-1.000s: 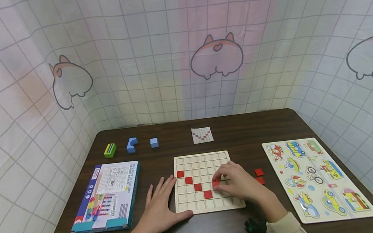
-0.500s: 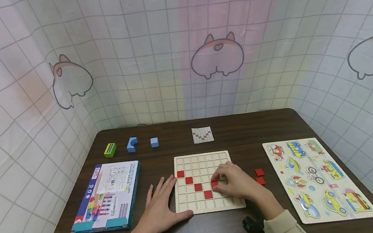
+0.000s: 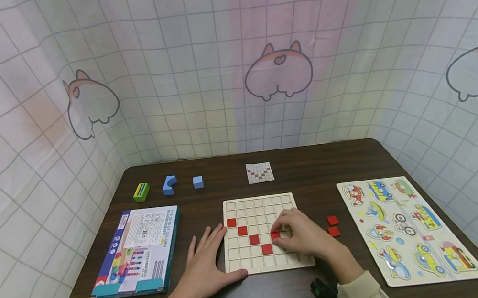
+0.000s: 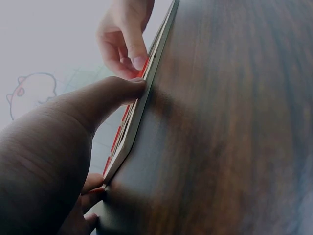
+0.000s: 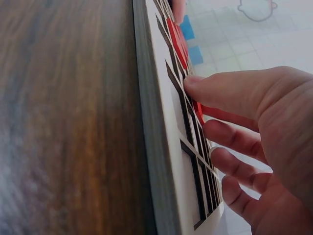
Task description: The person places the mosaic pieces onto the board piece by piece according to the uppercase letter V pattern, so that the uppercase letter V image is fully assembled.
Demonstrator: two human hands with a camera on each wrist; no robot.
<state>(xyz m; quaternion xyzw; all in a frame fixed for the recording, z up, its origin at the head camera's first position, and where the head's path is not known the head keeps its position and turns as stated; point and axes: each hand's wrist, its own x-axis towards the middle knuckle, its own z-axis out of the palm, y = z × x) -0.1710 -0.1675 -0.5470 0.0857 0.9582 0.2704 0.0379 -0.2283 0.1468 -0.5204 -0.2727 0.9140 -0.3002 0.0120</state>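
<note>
A pale wooden grid board (image 3: 250,264) lies flat near the table's front. Several red square tiles (image 3: 254,239) sit in its cells, stepping diagonally down from the left. My right hand (image 3: 302,233) is over the board's right half, pinching another red tile (image 3: 275,235) by its edges at a cell; the right wrist view shows thumb and fingers around that tile (image 5: 198,111). With fingers spread, my left hand (image 3: 207,269) rests at the board's left edge, fingertips and thumb touching it. In the left wrist view its thumb (image 4: 120,92) presses the near edge.
Two loose red tiles (image 3: 333,225) lie right of the board. Farther right is a vehicle puzzle board (image 3: 397,244); at left, a boxed toy (image 3: 138,254). Behind stand a green block (image 3: 141,192), blue arch (image 3: 168,185), blue cube (image 3: 198,182) and pattern card (image 3: 260,173).
My right hand has shifted very slightly left with the red tile, then stayed over the same cell. My left hand has held its place at the board.
</note>
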